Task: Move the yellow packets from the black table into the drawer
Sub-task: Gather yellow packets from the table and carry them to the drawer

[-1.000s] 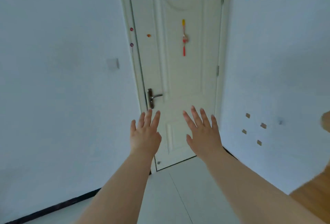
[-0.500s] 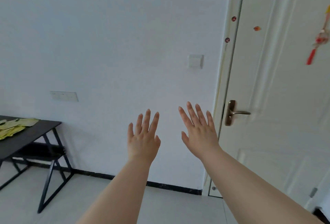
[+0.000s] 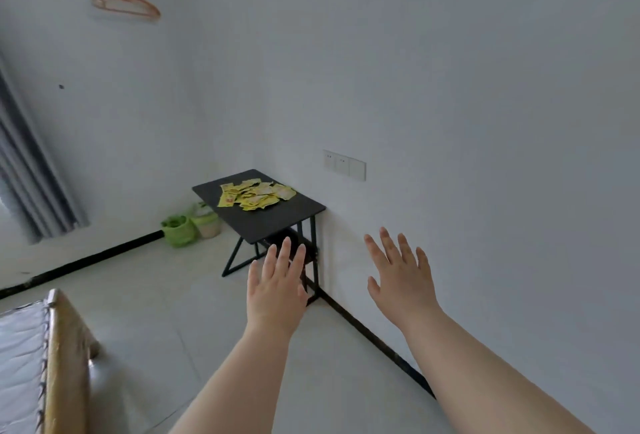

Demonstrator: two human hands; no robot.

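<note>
A small black table (image 3: pixel 277 219) stands against the white wall, some way ahead of me. A loose pile of several yellow packets (image 3: pixel 257 194) lies on its far half. My left hand (image 3: pixel 275 290) is raised in front of the table's legs, fingers straight and spread, holding nothing. My right hand (image 3: pixel 400 276) is raised beside it, over the wall to the table's right, also flat and holding nothing. Both hands are well short of the table. No drawer is in view.
Two green and white bags (image 3: pixel 190 229) sit on the floor left of the table. A bed corner with a wooden frame (image 3: pixel 62 357) fills the lower left. A grey curtain (image 3: pixel 31 184) hangs at the left, an orange hanger (image 3: pixel 124 5) on the wall, and wall sockets (image 3: pixel 344 165) above the table.
The view has swung left from the white door to the corner with the black table, which now lies ahead. Both hands stay raised and spread in front of me.
</note>
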